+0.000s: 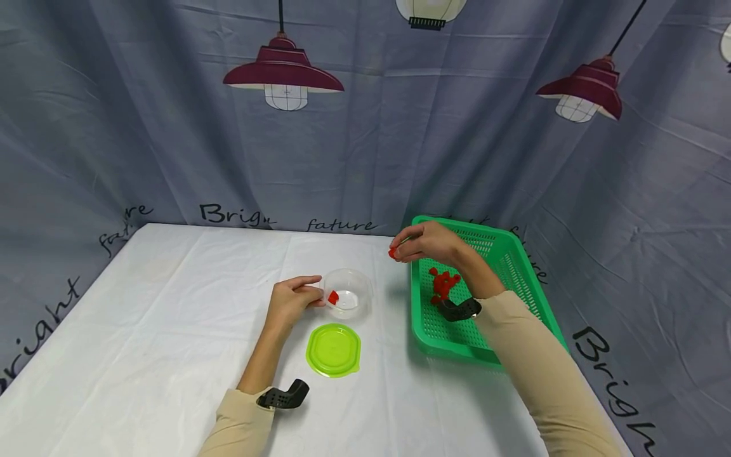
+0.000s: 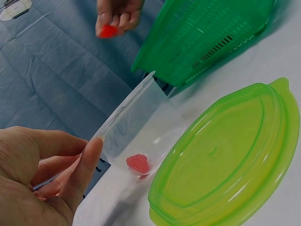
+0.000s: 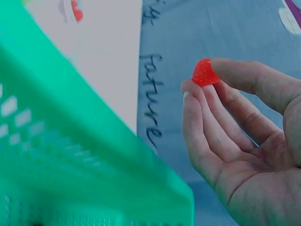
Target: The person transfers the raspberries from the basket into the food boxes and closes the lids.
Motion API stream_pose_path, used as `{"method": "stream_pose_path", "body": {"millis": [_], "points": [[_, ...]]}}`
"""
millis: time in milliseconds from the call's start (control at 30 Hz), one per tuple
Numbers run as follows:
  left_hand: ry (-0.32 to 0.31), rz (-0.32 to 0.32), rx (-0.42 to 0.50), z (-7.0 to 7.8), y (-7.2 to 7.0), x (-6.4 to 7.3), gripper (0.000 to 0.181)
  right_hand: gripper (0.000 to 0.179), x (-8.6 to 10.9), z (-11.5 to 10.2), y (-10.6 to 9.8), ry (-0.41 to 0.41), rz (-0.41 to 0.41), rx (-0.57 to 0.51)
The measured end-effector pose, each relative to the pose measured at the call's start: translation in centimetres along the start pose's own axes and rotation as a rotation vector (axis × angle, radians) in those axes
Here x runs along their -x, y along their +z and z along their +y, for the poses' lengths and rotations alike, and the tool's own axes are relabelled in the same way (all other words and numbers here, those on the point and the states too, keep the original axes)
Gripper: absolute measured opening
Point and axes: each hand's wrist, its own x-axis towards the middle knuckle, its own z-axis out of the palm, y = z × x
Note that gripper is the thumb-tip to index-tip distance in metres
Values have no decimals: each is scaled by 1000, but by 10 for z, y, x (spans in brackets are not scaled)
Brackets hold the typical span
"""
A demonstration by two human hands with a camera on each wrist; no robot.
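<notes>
My left hand pinches the rim of a clear plastic tub between thumb and fingers. Through its wall, a red raspberry shows at the bottom of the tub in the left wrist view. Over the near left edge of the green basket, my right hand holds another raspberry between thumb and fingertips, raised above the table. Several more raspberries lie clustered in the basket, below the right forearm. A lime green lid lies on the table just in front of the tub.
The green perforated basket stands on the right of the table, partly hidden by the right arm. White cloth covers the table. A grey-blue curtain with printed lamps and lettering hangs along the back and sides.
</notes>
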Motion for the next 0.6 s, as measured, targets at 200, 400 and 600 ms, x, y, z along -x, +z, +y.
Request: {"method": "stream_pose_path", "body": {"millis": [200,400,600], "points": [[4,0,2,1,1,1,34,24,-16,-4,30,27,-26,33],[3,-2,-4,0,1,0,33,20,-28,-3,55,67,-93,46],[6,-3,-7,0,0,-1,33,18,-36,-5,74,85,-144,83]]}}
